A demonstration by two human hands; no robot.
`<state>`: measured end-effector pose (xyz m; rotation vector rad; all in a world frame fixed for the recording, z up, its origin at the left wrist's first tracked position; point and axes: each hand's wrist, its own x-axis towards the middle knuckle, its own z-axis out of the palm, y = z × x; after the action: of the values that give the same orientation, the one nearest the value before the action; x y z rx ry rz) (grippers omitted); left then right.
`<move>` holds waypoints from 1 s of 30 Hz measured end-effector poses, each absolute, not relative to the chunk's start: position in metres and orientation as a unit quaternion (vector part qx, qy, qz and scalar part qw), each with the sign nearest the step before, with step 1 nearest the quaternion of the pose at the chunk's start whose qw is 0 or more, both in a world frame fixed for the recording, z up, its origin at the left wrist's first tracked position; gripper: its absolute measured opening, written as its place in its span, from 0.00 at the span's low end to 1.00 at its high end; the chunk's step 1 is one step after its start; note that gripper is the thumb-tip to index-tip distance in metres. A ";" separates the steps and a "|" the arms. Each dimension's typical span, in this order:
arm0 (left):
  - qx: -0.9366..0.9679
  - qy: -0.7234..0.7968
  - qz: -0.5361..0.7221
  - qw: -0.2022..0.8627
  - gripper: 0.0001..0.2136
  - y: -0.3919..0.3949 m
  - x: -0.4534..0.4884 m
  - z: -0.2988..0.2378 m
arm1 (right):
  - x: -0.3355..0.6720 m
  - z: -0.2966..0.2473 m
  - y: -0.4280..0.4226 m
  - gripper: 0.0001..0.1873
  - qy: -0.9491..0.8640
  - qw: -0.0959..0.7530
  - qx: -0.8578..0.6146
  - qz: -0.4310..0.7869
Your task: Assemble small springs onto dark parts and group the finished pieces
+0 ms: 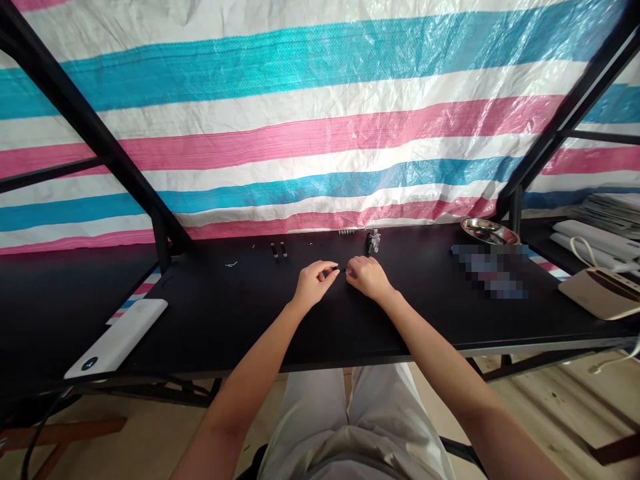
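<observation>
At the middle of the frame, our left hand [314, 281] and right hand [367, 275] meet over the matte black tabletop [250, 313]. Their fingers are curled narrow, and both pinch a tiny dark piece [345, 269] between their tips. We judge this a fine fitting step that calls for steady, small fingertip pressure. At centre right, a round shiny metal dish [487, 231] stands near the striped plastic tarpaulin [320, 133]; we cannot tell what it holds.

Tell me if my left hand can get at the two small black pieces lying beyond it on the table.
Probably yes. The left hand is close to the two small black pieces, which lie just beyond it, and only bare table shows between them.
</observation>
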<state>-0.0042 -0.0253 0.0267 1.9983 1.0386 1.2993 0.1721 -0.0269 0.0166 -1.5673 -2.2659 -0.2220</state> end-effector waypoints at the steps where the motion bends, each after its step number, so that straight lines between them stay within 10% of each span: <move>1: 0.745 0.384 0.479 0.261 0.08 -0.025 -0.004 0.026 | 0.171 0.017 -0.027 0.05 -0.807 0.193 -0.552 -0.082; 30: 0.682 0.420 0.454 0.391 0.14 -0.019 -0.005 0.019 | 0.158 0.013 -0.035 0.07 -0.793 0.446 -0.400 0.106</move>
<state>-0.0047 -0.0189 0.0190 1.7327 1.0677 1.1526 0.1576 -0.0349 0.0129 -0.9918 -1.9646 0.2618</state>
